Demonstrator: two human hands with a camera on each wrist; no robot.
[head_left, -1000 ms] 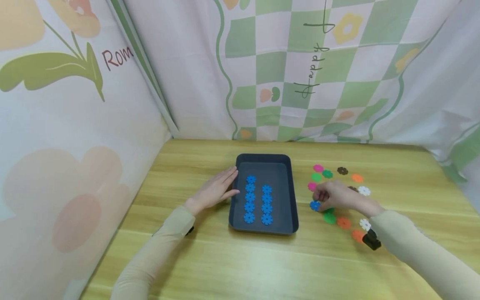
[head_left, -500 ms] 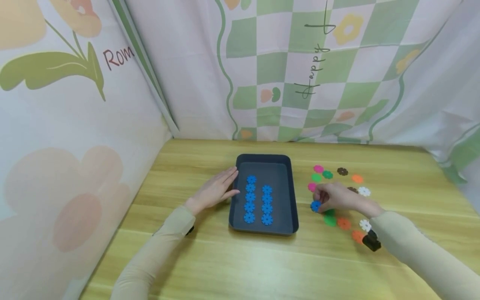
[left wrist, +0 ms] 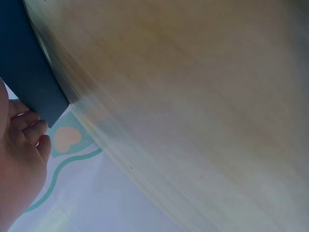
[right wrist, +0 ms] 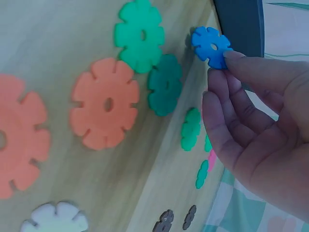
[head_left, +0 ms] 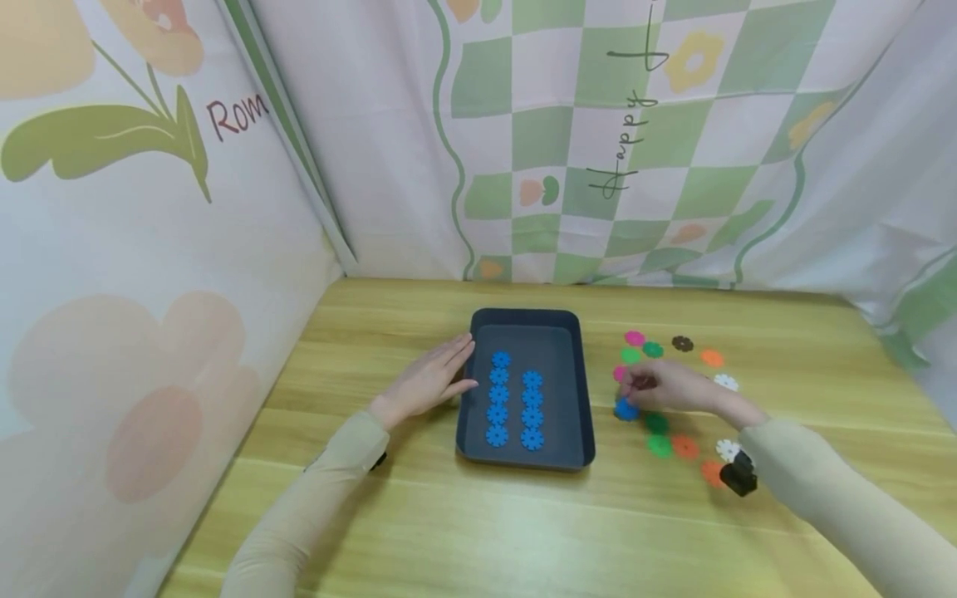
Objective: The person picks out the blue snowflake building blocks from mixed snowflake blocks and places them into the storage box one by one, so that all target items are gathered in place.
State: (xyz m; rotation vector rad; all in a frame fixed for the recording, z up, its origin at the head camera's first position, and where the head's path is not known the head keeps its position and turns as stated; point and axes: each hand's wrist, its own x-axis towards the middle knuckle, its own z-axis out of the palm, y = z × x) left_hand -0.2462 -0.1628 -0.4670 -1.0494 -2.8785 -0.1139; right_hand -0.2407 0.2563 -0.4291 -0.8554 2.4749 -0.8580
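A dark grey tray point(head_left: 557, 357) lies on the wooden table, with blue flower-shaped discs point(head_left: 498, 394) set inside in two upright rows, the left row longer. My left hand point(head_left: 429, 378) rests against the tray's left wall with its fingers extended; the left wrist view shows its fingertips at the tray side. To the right of the tray, my right hand point(head_left: 673, 386) pinches a blue flower-shaped disc point(right wrist: 211, 47) between thumb and fingers, just off the table. Below that hand lie a dark green disc point(right wrist: 165, 85) and a bright green disc point(right wrist: 140, 36).
Loose flower-shaped discs lie around my right hand: orange point(head_left: 684, 447), white point(head_left: 728, 450), pink point(head_left: 634, 338) and brown point(head_left: 682, 343) among them. A black wrist device point(head_left: 738, 475) sits under the right sleeve. A printed curtain point(head_left: 546, 232) stands behind the table.
The right hand and its blue disc have shifted slightly left, and the dark green disc beneath shows more fully. The left hand and the tray hold still.
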